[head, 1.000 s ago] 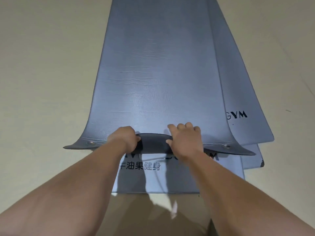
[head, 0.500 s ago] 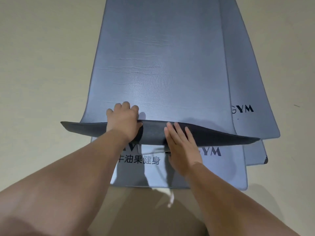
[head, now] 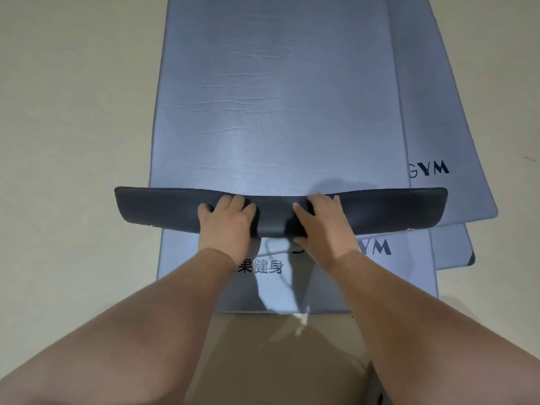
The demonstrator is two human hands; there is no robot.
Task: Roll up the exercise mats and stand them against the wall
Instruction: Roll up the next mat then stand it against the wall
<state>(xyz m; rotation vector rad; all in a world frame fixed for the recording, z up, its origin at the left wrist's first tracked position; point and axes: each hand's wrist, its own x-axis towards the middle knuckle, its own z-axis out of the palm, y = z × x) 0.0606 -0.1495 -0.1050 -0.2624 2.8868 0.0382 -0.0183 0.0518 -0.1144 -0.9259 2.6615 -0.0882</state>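
A stack of blue-grey mats is lying on the pale floor [head: 58,141], long axes running away from the camera. The top mat [head: 277,112] is being rolled from its near end: that end is being turned up and over, so the dark underside is showing as a fold [head: 380,209] stretched crosswise, left to right, at right angles to the mat's length. The fold's ends are overhanging the flat part of the mat on both sides, and the rest of the mat is lying flat, pointing away towards the top of the view.

The fold is being pressed down near its middle by both hands, set a little apart. The left hand [head: 228,223] is laid on it with fingers curled over the far edge; the right hand [head: 324,223] is wrapped on it likewise, thumb tucked at the near edge. Whether either grip is fully closed round the fold cannot be told.

The second mat [head: 409,287] is exposed just beneath the hands, with printed lettering partly covered. Two more mats are being shown fanned out to the right: the third mat [head: 453,252] and the fourth mat [head: 455,127], marked GYM.
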